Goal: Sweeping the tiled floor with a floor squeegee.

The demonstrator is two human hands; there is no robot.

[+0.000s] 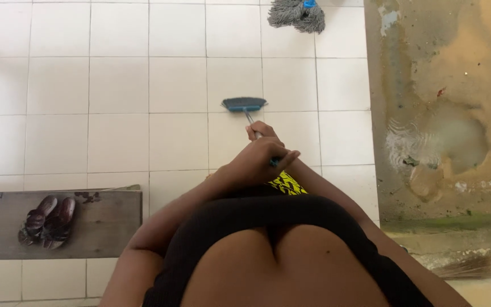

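Observation:
A blue-headed broom point(244, 104) rests its bristles on the white tiled floor point(115, 85) in front of me. Its handle runs back toward my body. My left hand point(259, 160) is wrapped around the upper end of the handle, nearest to my chest. My right hand point(259, 131) grips the handle lower down, just behind the broom head, and is partly hidden by the left hand.
A grey string mop head point(295, 15) lies at the far edge of the tiles. A pair of dark sandals point(48, 221) sits on a grey wooden board point(109, 222) at the left. Wet, muddy concrete point(444, 113) lies to the right, with a straw broom point(467, 266) on it.

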